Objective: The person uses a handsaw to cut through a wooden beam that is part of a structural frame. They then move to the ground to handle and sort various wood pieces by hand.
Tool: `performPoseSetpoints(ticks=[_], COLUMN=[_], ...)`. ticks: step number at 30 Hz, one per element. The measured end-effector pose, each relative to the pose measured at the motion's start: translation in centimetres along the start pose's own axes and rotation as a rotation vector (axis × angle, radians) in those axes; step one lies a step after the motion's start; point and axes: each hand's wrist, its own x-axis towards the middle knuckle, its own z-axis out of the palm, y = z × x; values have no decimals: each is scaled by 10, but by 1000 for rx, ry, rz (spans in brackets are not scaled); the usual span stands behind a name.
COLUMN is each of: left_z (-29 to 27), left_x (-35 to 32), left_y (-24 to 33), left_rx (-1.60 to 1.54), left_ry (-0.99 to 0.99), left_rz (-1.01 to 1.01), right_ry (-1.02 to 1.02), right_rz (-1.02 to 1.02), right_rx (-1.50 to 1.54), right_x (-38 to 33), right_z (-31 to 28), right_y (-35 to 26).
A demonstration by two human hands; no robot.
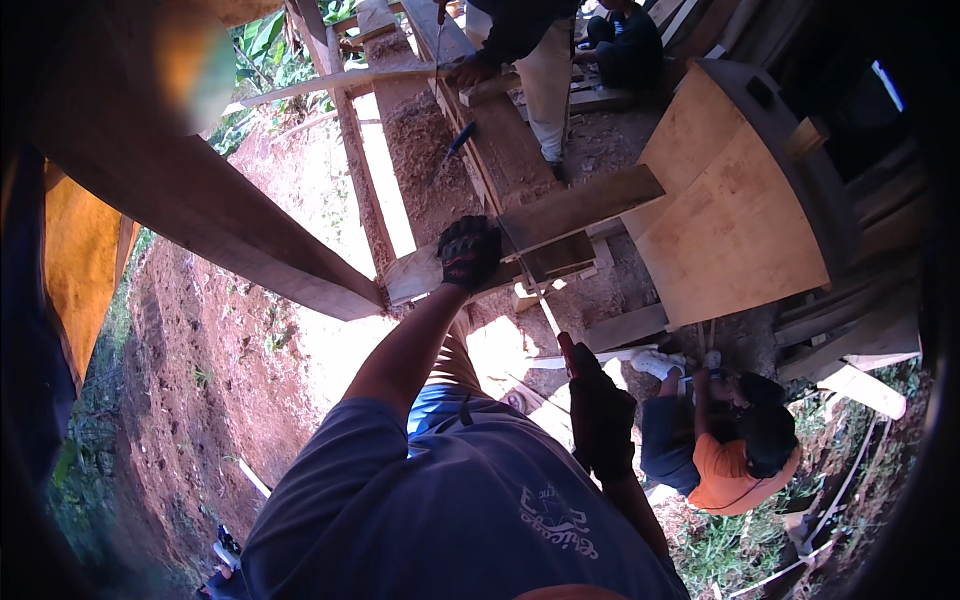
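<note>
"Reddish earth [195, 340] spreads to your left, bright with sun. Where's the plank [590, 210]?"

"Directly under my left hand [468, 252], which rests on it, knuckles up. I can't tell whether those fingers clasp its edge. My right hand [602, 415] is wrapped around the red handle [567, 348] of a saw [547, 310], whose blade crosses the plank just right of my other hand."

"How many of each?"

"I count two black gloves [603, 400], one saw in my grip and one blue-handled tool [461, 137] beyond the plank. Three other people: one standing in pale trousers [545, 95], one seated in an orange shirt [745, 470], one in dark clothes [628, 48]."

"And around you?"

"Wood chips [422, 140] lie heaped past my left hand, and one broad pale panel [725, 200] sits beside the plank's right end."
</note>
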Motion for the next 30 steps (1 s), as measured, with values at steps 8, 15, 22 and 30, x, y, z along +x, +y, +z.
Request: performPoseSetpoints(ticks=[8, 15, 22, 30], left_z=[-4, 0, 5, -3], left_x=[-5, -5, -8, -3], left_y=[1, 9, 11, 9], left_rx=[38, 59, 140, 90], left_ry=[-23, 30, 92, -18], left_rz=[-70, 7, -69, -42], right_ry=[24, 293, 96, 220], right_rz=[43, -211, -59, -162], right_rx=[107, 147, -78, 315], right_x=[19, 112, 48, 104], right_z=[7, 84, 23, 67], right_y=[-40, 23, -16, -1])
